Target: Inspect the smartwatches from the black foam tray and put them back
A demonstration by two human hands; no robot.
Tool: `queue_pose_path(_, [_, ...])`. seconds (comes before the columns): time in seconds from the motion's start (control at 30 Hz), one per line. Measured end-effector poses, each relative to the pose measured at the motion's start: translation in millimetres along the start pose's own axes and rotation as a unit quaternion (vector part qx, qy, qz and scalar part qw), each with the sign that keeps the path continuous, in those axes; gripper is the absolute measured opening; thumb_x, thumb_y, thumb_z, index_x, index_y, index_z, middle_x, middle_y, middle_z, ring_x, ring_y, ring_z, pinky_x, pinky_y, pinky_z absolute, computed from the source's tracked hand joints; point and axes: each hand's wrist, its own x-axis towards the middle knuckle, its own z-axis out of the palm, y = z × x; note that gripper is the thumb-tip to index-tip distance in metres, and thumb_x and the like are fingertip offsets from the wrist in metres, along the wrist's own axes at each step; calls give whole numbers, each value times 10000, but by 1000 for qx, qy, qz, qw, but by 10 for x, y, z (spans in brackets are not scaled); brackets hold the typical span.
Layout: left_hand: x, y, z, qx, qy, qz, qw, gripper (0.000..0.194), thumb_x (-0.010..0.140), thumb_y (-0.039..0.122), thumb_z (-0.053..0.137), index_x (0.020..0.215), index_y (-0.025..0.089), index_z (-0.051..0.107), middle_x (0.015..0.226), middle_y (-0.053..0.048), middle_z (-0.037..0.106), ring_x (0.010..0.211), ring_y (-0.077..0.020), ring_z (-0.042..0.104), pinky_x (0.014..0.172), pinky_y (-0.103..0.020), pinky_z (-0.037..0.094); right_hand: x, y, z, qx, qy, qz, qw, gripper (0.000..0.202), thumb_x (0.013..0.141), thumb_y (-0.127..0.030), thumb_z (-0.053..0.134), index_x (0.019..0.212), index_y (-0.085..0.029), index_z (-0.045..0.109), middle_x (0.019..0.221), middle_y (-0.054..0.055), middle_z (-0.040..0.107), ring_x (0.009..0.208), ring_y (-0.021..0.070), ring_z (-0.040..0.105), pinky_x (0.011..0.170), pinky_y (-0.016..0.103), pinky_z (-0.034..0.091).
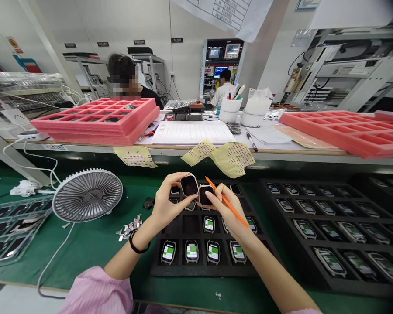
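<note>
My left hand [166, 199] is closed, thumb and fingers pinching a square smartwatch body [189, 185] with a dark screen. Just right of it, a second dark-screened smartwatch body [205, 195] is gripped by my right hand [227, 205]. An orange pen-like stick [227, 203] also lies in that hand, its tip pointing up and left. The two watches are side by side and look to be touching. Beneath them sits a black foam tray [191, 224], several of its pockets holding watches with lit green and white screens, such as one watch [168, 252] at the front left.
A round fan [88, 195] stands left, near small silvery pieces [129, 227]. Another black tray [301, 261] of watches lies right. Pink foam trays [127, 138] rest on the shelf, with a paper form [194, 132] and a pen [252, 142]. Two people sit beyond.
</note>
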Motion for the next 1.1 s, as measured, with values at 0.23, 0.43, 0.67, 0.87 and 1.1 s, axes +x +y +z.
queue_pose_path(0.23, [15,-83,7,30,-36,-28,999,419,786,176,690,1169,206,522,1156,-95,575,1052,-206,572,770,-284,526,92,-148,-415,-268,111,-142,946,400,823,-429,618,654,-216,325,600,-51,379,529,98,422,554,224,399])
queue_pose_path(0.43, [-102,-334,496,42,-217,-66,973,425,778,92,641,1164,210,509,1151,-86,555,1036,-213,575,810,-316,520,293,234,-1223,-501,117,-97,852,380,792,-479,535,612,-220,323,553,-46,399,489,103,357,540,237,335])
queue_pose_path(0.67, [-145,-593,1261,109,-352,-75,926,335,793,198,679,1088,161,525,1146,-99,592,1056,-215,589,886,-311,485,311,667,-1586,-522,107,-63,844,399,752,-531,518,613,-243,280,502,-52,402,455,122,385,509,251,366])
queue_pose_path(0.87, [-187,-605,1271,170,-392,-76,901,344,932,304,492,1233,140,464,1130,-109,658,1062,-242,607,931,-385,439,176,596,-1696,-545,84,-59,832,305,745,-430,529,643,-241,313,565,-17,511,495,152,498,536,263,404])
queue_pose_path(1.1, [-270,-382,898,276,-421,-87,860,243,922,274,468,874,109,639,963,-149,655,1000,-295,588,875,-419,427,-156,518,-1339,-570,31,-48,819,293,892,-421,414,677,-233,347,566,-12,506,487,154,515,537,247,362])
